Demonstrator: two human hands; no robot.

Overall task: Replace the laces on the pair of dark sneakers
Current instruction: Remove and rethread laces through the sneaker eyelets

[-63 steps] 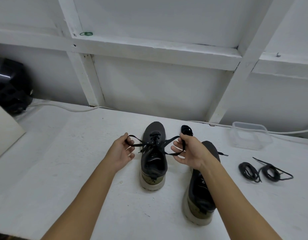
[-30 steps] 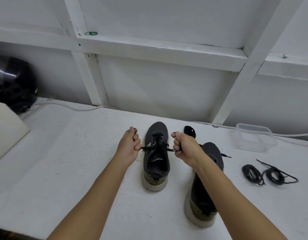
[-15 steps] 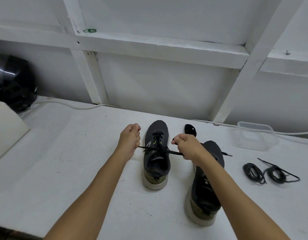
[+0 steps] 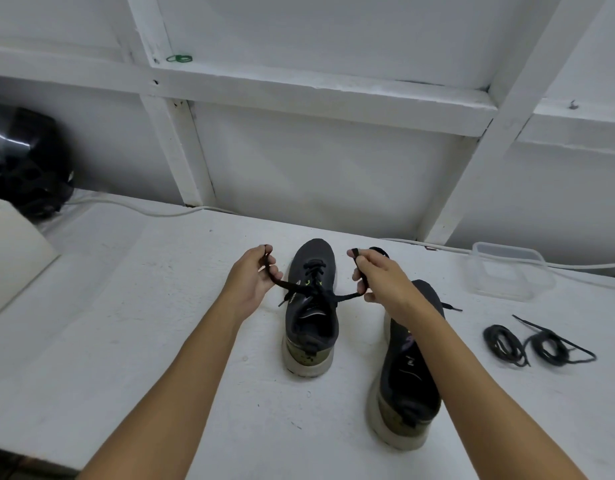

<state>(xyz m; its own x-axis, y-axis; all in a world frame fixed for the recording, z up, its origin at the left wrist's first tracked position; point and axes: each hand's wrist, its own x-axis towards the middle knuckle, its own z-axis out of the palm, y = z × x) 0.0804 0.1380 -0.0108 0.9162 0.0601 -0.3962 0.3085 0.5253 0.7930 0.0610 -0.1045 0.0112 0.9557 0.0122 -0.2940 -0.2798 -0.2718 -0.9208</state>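
Note:
Two dark sneakers with pale soles stand toe-away on the white table. The left sneaker (image 4: 312, 306) is laced with a black lace (image 4: 325, 296) knotted over its tongue. My left hand (image 4: 252, 278) grips the lace's left end, just left of the shoe. To the shoe's right, my right hand (image 4: 378, 277) grips the right end, which is looped around its fingers. My right forearm partly hides the right sneaker (image 4: 408, 375); a lace tip pokes out on its right side.
Two coiled black laces (image 4: 538, 344) lie at the right. A clear plastic container (image 4: 510, 270) stands behind them, a small dark bundle (image 4: 380, 251) behind my right hand. A black helmet-like object (image 4: 25, 164) and a cream box (image 4: 12, 251) are far left. A white cable (image 4: 143, 209) runs along the wall.
Both hands pulled the lace ends outward and tight, then eased apart slightly; the ends now loop around my fingers with the knot drawn down on the left sneaker.

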